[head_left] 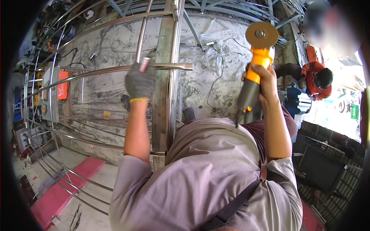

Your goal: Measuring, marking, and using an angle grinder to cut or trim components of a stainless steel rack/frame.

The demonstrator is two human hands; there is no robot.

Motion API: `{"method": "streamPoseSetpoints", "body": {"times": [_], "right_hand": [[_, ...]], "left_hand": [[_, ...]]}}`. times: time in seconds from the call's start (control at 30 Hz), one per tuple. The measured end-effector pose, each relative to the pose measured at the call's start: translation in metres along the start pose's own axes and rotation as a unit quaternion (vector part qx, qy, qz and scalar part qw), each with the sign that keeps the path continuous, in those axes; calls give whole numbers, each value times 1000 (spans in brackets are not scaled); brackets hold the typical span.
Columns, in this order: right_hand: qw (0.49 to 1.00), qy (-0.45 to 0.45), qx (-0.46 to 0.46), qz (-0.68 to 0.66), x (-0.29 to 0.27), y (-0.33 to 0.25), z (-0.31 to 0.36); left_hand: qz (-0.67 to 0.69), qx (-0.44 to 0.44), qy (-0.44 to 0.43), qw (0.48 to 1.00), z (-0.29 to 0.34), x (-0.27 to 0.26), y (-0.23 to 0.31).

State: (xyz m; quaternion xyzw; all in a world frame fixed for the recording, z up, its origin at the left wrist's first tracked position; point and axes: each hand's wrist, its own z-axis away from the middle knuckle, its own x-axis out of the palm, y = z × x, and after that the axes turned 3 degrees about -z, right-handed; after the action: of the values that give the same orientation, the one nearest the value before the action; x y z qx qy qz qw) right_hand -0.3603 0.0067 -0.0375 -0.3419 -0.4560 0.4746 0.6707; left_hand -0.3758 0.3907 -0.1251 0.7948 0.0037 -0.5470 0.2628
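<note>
My right hand, bare, is wrapped round the body of a yellow and dark grey angle grinder. The grinder points away from me, with a brown cutting disc at its far end. A grey work glove with a yellow cuff covers my left hand, which is blurred and closed. A short red stick-like thing with a pale tip pokes up out of it; its kind is unclear. That hand is at a shiny metal tube of a frame; whether it touches the tube is hard to see.
A long flat metal bar and a thick shiny tube run beside my body. Curved tubes form a large frame on the left, near an orange box. Cables lie on the stained floor. A person in red crouches at right.
</note>
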Motion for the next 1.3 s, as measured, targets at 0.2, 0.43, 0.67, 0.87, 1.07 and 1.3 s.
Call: {"method": "streamPoseSetpoints", "body": {"times": [0.2, 0.43, 0.67, 0.87, 1.07, 1.3], "right_hand": [[983, -80, 39, -160, 45, -3, -7], [980, -45, 70, -181, 51, 13, 14], [974, 1, 78, -214, 61, 26, 15], [933, -25, 116, -339, 53, 34, 7], [937, 28, 117, -328, 55, 40, 16], [983, 110, 125, -71, 52, 61, 40]], "left_hand": [[368, 382, -182, 828, 90, -45, 119], [418, 360, -193, 811, 96, -56, 125], [392, 268, -295, 829, 104, -64, 128], [391, 304, -241, 835, 100, -61, 125], [406, 307, -332, 794, 92, -63, 112], [175, 367, -141, 903, -15, -31, 52]]}}
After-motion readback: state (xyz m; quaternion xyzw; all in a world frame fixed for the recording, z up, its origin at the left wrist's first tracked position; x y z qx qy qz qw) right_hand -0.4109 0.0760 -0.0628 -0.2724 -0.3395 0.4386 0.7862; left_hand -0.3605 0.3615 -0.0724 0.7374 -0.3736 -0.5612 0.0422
